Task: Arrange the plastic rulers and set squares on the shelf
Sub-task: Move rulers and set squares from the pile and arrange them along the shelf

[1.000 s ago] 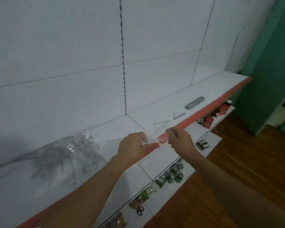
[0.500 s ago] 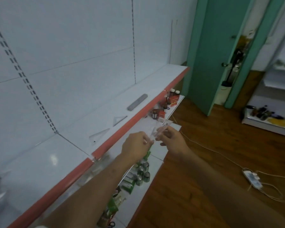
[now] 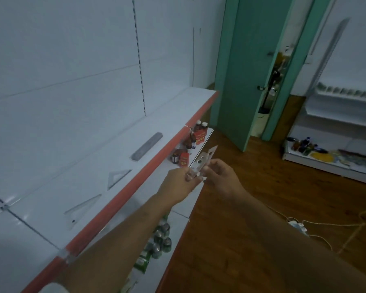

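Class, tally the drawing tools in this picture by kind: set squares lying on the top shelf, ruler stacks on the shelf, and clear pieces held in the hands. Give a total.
Set squares on the shelf: 2, the near set square and the far set square
Grey ruler stack on the shelf: 1
Clear ruler piece held by the left hand and the right hand: 1
Total: 4

No legible text, brand, number or sign anywhere. Graduation marks on the clear ruler (image 3: 205, 160), pinched between both hands at centre frame, too faint and blurred to read. Printed fronts on the red boxes (image 3: 183, 159) and brown bottles (image 3: 200, 126) on the lower shelf, at about 12 o'clock from the hands, only smears of pale colour. Labels on the green cans (image 3: 161, 243) at about 6 o'clock likewise unreadable. Scales on the two set squares (image 3: 116, 177) and the grey ruler stack (image 3: 147, 149) on the top shelf, toward 10 o'clock, not resolvable.
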`<state>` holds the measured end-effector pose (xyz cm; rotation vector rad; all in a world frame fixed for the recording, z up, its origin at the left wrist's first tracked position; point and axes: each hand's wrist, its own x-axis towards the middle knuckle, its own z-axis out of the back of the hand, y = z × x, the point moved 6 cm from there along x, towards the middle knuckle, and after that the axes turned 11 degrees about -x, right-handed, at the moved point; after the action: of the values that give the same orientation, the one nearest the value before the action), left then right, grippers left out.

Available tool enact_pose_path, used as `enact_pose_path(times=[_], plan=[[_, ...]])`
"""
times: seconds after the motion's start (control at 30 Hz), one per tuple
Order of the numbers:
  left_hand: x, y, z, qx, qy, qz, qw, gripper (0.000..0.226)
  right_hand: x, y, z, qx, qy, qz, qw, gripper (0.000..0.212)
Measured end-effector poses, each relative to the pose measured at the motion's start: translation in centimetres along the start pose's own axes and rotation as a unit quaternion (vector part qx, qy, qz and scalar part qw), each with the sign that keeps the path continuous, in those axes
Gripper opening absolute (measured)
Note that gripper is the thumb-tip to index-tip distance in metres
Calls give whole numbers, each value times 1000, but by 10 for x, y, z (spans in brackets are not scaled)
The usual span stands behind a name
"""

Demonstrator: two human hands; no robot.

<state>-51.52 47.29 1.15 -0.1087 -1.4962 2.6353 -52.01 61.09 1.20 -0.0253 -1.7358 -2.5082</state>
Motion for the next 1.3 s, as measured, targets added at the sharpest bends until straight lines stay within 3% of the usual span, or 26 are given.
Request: enact_pose_path(times=[0.13,0.23,0.4,0.63,0.83,1.1,1.3], plan=[[30,10,30,14,-48,-2,999,34,43,10,2,-80,-27,18,996,8],[44,27,60,44,-91,1,995,27,74,10,-13,-146,-13,37,988,7],[60,66,103,89,-172,65,979,27,117,13,-58,-211,58,82,972,19],[44,113,158,123,-301,184,928,22,167,34,-134,-231,185,235,926,10],[-4,139,187,151,-415,290,849,24,176,46,-202,-227,289,365,856,12],[-110,167,183,124,-472,403,774,15,120,52,-285,-227,383,483,754,14],[-147,178,183,76,-470,416,775,21,85,56,-316,-250,395,519,715,16]])
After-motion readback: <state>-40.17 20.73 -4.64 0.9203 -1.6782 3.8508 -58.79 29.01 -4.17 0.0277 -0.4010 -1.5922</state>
